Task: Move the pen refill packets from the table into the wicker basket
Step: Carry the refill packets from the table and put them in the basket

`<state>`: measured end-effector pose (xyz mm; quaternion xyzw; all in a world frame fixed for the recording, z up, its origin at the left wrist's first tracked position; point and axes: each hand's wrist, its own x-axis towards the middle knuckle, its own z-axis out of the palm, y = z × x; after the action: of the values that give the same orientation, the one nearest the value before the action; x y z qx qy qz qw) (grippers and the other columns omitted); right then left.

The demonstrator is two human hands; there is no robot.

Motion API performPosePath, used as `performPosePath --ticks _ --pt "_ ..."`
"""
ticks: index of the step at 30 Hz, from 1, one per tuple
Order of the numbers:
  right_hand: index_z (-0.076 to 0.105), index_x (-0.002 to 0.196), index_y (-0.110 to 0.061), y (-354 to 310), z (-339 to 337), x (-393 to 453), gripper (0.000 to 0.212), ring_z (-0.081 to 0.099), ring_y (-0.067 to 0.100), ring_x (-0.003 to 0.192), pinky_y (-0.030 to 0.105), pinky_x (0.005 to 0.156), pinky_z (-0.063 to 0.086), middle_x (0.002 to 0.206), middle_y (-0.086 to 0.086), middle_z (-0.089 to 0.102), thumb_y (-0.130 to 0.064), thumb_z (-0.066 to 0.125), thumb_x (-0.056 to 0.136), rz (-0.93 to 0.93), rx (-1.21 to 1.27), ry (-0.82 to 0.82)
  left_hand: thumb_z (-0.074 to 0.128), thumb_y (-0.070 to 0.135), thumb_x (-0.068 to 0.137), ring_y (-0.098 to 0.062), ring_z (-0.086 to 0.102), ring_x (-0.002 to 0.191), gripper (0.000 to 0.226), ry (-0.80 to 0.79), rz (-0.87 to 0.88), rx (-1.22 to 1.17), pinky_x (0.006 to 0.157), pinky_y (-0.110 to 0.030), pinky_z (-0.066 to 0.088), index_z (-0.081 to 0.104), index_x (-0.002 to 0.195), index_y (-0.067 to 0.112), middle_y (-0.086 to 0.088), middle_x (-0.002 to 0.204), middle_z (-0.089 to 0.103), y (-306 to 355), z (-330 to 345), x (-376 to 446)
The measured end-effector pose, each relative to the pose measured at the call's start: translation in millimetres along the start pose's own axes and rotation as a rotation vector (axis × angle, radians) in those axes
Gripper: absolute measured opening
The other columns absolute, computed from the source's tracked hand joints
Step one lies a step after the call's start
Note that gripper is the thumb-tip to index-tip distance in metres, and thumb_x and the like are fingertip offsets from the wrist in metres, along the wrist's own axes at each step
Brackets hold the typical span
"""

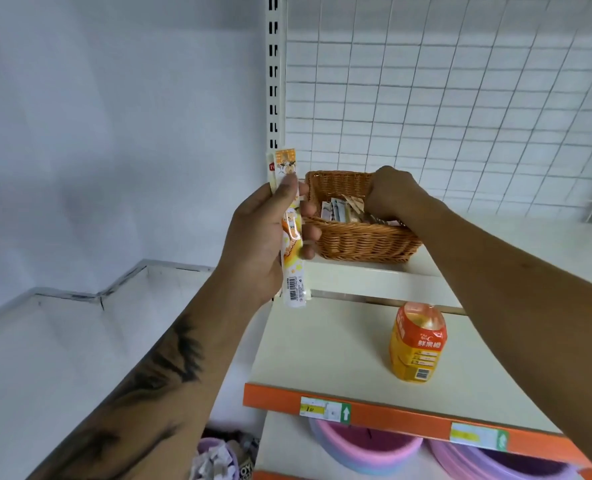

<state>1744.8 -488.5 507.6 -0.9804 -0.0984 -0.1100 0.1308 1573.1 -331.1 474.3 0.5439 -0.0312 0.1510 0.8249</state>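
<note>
Upright, refill packet (292,233) pinched between left thumb and curled fingers (310,209)

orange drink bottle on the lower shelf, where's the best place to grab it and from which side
Probably around the labelled middle of the orange drink bottle, coming from the open front edge of the shelf. It stands upright and alone there, its body wide and even, while its top narrows and sits near the upper shelf's lip.
</note>
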Motion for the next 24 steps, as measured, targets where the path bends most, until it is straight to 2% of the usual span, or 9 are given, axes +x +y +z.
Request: performPosePath --ticks 3,6,10,12,13,15,19,21,24 --pt "0.074 0.097 -0.009 -0.4 -8.1 -16.1 0.010 0.064 0.018 0.096 0.029 0.080 0.053 0.101 0.001 0.069 -0.010 0.066 0.091 -0.119 0.175 0.189 0.058 0.037 0.103 -0.013 0.047 0.052 0.024 0.044 -0.012 0.059 0.045 -0.023 0.035 0.065 0.097 0.015 0.001 0.073 0.060 -3.7 -3.0 3.0" --pt "0.074 0.094 -0.019 -12.5 -16.8 -63.3 0.006 0.063 0.005 0.079 0.016 0.069 0.049 0.086 -0.011 0.069 -0.020 0.068 0.093 -0.299 0.429 0.330 0.055 0.049 0.102 -0.011 0.039 0.051 0.035 0.090 -0.071 0.046 0.048 -0.024 0.028 0.065 0.096 0.016 0.002 0.068 0.059 -6.8 2.6 6.4" --pt "0.072 0.086 -0.022 -27.4 -5.2 -118.7 0.005 0.063 0.002 0.067 0.014 0.063 0.045 0.070 -0.013 0.068 -0.021 0.073 0.090 -0.410 0.633 0.395 0.049 0.058 0.101 -0.016 0.041 0.051 0.046 0.069 -0.134 -0.083 0.049 -0.025 0.030 0.064 0.094 0.015 -0.002 0.067 0.056 -8.3 12.0 8.0" --pt "0.073 0.085 -0.016 -31.4 4.7 -135.5 0.008 0.065 -0.001 0.064 0.014 0.061 0.047 0.068 -0.012 0.069 -0.020 0.076 0.091 -0.422 0.740 0.342 0.053 0.053 0.100 -0.020 0.055 0.060 0.040 0.055 -0.131 -0.113 0.051 -0.025 0.041 0.065 0.094 0.016 -0.003 0.074 0.060 -9.3 15.4 7.1" --pt "0.073 0.086 -0.015 -32.7 10.8 -140.5 0.009 0.066 0.000 0.066 0.014 0.062 0.049 0.070 -0.011 0.070 -0.021 0.077 0.090 -0.435 0.756 0.338 0.055 0.050 0.101 -0.023 0.062 0.068 0.038 0.055 -0.125 -0.132 0.055 -0.026 0.049 0.067 0.092 0.014 -0.005 0.078 0.063 -9.8 17.3 6.4" --pt "0.075 0.087 -0.017 -34.2 24.0 -143.5 0.011 0.061 0.003 0.075 0.010 0.069 0.045 0.079 -0.009 0.069 -0.026 0.079 0.087 -0.447 0.650 0.437 0.055 0.043 0.104 -0.023 0.067 0.075 0.037 0.062 -0.093 -0.151 0.065 -0.030 0.058 0.068 0.090 0.011 -0.007 0.079 0.065 -11.1 21.8 6.0" --pt "0.077 0.094 -0.016 -35.5 36.8 -142.1 0.010 0.050 0.006 0.081 -0.002 0.081 0.031 0.088 0.004 0.066 -0.021 0.077 0.085 -0.417 0.554 0.553 0.051 0.036 0.107 -0.020 0.068 0.074 0.037 0.111 -0.022 -0.103 0.071 -0.032 0.057 0.071 0.092 0.009 -0.006 0.076 0.068 -14.9 27.6 6.8" --pt "0.078 0.095 -0.015 -36.1 36.3 -144.8 0.009 0.049 0.006 0.080 0.001 0.079 0.034 0.087 0.005 0.064 -0.014 0.073 0.088 -0.427 0.577 0.565 0.044 0.039 0.109 -0.021 0.070 0.080 0.041 0.108 -0.012 -0.064 0.075 -0.034 0.058 0.071 0.095 0.011 -0.006 0.080 0.070 -16.0 26.2 7.3" --pt "0.078 0.093 -0.015 -38.7 23.5 -147.3 0.012 0.059 0.009 0.077 0.021 0.072 0.048 0.082 -0.001 0.067 -0.014 0.066 0.094 -0.391 0.689 0.513 0.041 0.042 0.109 -0.031 0.074 0.095 0.043 0.092 -0.032 -0.054 0.085 -0.045 0.060 0.070 0.108 0.011 -0.012 0.096 0.075 -15.0 21.9 9.2"
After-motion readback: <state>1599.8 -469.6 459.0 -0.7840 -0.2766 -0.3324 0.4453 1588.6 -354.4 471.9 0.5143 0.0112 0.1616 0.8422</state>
